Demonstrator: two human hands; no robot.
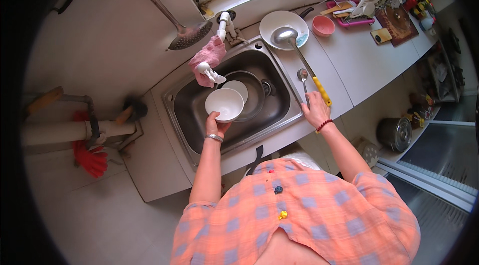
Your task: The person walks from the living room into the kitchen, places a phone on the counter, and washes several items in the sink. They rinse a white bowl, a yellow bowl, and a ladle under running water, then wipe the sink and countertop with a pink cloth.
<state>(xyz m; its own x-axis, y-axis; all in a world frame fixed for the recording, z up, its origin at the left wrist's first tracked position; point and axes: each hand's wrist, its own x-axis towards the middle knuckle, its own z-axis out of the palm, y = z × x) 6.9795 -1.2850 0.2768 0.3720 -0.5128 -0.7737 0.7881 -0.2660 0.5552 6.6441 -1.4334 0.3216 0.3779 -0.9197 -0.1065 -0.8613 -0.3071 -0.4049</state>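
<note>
My left hand (217,125) grips the near rim of a white bowl (224,104) over the steel sink (239,139). Beneath the bowl, a white dish (237,88) and a round metal pan (256,106) lie in the basin. On the counter right of the sink, my right hand (316,108) is at the handle end of a small metal spoon (302,75); the fingertips partly hide it, so its hold is unclear. Beside that hand is the yellow handle of a steel ladle (286,35), whose bowl rests in a large white bowl (266,27).
A white faucet (223,27) draped with a pink cloth (209,55) reaches over the sink. Along the counter stand a pink bowl (323,26), a phone (381,36) and a pink dish rack (355,22). A skimmer (191,36) hangs on the left wall, above red gloves (91,160).
</note>
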